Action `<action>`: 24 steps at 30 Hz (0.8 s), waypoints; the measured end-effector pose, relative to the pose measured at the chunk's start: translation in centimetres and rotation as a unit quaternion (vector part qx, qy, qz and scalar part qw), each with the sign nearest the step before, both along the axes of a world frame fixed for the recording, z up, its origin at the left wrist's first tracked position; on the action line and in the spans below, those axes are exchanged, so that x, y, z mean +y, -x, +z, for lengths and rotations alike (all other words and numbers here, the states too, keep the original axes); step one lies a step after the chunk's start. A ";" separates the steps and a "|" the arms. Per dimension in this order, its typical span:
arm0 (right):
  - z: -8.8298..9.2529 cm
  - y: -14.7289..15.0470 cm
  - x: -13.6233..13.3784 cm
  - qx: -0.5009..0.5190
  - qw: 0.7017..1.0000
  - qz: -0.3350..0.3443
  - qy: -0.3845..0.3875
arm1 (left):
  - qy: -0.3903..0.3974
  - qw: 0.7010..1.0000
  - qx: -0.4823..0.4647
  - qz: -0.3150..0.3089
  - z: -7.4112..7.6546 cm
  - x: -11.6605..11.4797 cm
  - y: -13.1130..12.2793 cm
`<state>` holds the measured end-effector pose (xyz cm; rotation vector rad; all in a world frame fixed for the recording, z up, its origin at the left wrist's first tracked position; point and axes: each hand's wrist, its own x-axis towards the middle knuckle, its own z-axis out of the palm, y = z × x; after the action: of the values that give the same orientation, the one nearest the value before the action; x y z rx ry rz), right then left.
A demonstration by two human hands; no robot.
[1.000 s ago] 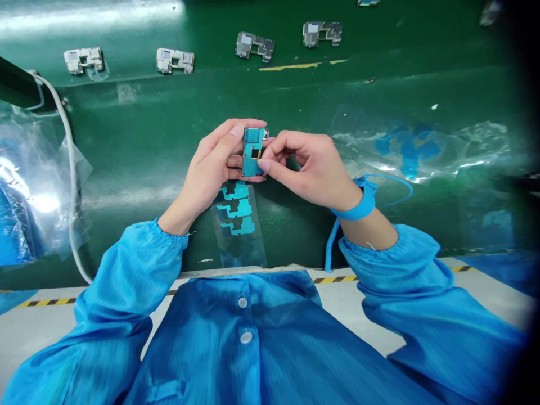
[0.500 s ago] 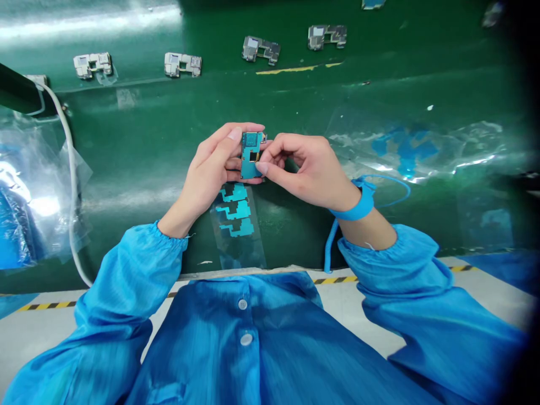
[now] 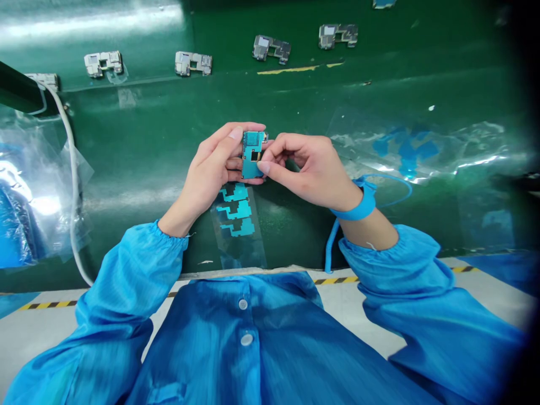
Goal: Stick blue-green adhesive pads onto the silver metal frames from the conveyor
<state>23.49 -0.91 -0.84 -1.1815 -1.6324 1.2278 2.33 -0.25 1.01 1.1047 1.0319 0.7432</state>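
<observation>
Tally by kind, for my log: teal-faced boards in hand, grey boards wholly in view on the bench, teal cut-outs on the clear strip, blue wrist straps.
Teal-faced board in the left hand: 1
Grey boards: 4
Teal cut-outs: 3
Blue wrist strap: 1
Total: 9

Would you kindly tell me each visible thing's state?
Small blue-faced rectangular circuit board: held in left hand, right hand at its edge.
Clear plastic strip bearing turquoise pieces: flat on green table.
Gray metallic circuit boards: lying spaced apart.
Blue wrist strap: worn around right wrist.
Clear plastic bag: crumpled.
White cable: curved.
Clear plastic sheet: wrinkled.
</observation>
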 end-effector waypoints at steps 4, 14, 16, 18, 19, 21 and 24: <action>0.1 -0.1 0.0 -0.001 1.000 0.005 0.008 | 0.004 1.000 -0.004 -0.001 0.0 0.0 0.0; 0.0 -0.1 0.0 0.006 1.000 0.003 0.007 | 0.004 1.000 0.001 -0.005 0.0 0.1 0.1; 0.0 -0.1 0.0 0.008 1.000 0.004 0.007 | 0.005 1.000 -0.002 -0.007 0.0 0.1 0.1; 0.0 -0.1 0.0 0.006 1.000 0.002 0.005 | 0.012 1.000 -0.008 -0.007 0.0 0.1 0.1; 0.0 -0.1 -0.1 0.005 1.000 0.002 0.002 | 0.017 1.000 -0.013 -0.006 0.0 0.2 0.1; 0.0 -0.1 -0.1 0.004 1.000 0.003 -0.004 | 0.026 0.999 -0.024 -0.004 0.1 0.2 0.1; 0.0 -0.1 0.0 0.002 1.000 0.003 -0.005 | 0.031 0.999 -0.031 0.000 0.2 0.2 0.0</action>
<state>23.61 -0.96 -0.89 -1.1689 -1.6388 1.2242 2.29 -0.06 1.20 1.0231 0.9962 0.7351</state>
